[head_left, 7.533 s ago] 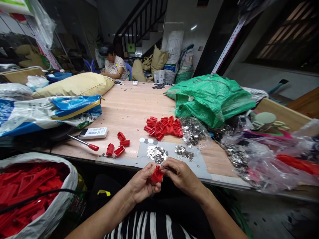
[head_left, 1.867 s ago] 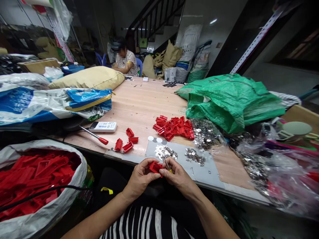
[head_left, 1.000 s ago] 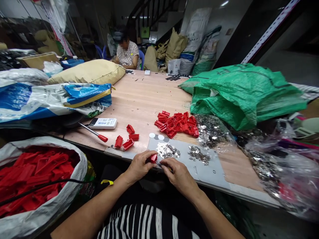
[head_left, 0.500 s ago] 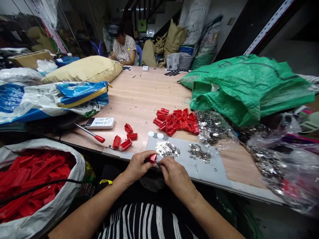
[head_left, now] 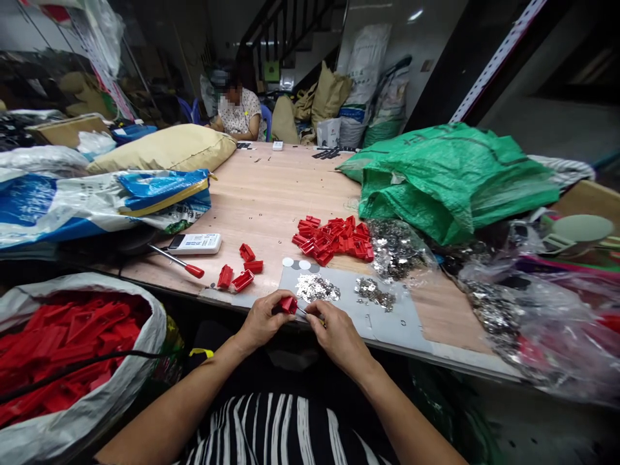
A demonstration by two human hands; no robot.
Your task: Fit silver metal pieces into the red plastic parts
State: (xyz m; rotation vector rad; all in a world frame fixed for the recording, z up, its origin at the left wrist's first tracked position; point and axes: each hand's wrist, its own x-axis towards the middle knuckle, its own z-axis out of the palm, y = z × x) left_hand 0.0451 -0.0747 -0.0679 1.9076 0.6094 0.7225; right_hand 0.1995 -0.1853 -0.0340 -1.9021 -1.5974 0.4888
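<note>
My left hand (head_left: 263, 318) pinches a small red plastic housing (head_left: 289, 305) at the front edge of the table. Close beside it, the fingers of my right hand (head_left: 334, 328) are closed on a thin metal tool (head_left: 301, 312), whose tip points at the housing; its exact kind is too small to make out. Just beyond my hands lie a pile of shiny flat metal pieces (head_left: 317, 288) and a smaller heap of darker metal clips (head_left: 375, 294), both on a grey sheet (head_left: 387, 326). Several loose red housings (head_left: 243, 280) lie to the left.
A larger red pile (head_left: 334, 237) sits mid-table, with a clear bag of metal parts (head_left: 400, 248) beside it. A green sack (head_left: 445, 174) covers the right. At left are a red-handled lever (head_left: 177, 259), a white box (head_left: 196, 243) and an open sack (head_left: 157, 323). Someone sits opposite.
The camera view has shifted slightly, so the scene sits differently. More of the metal tool shows between my hands. Both hands keep their grips.
</note>
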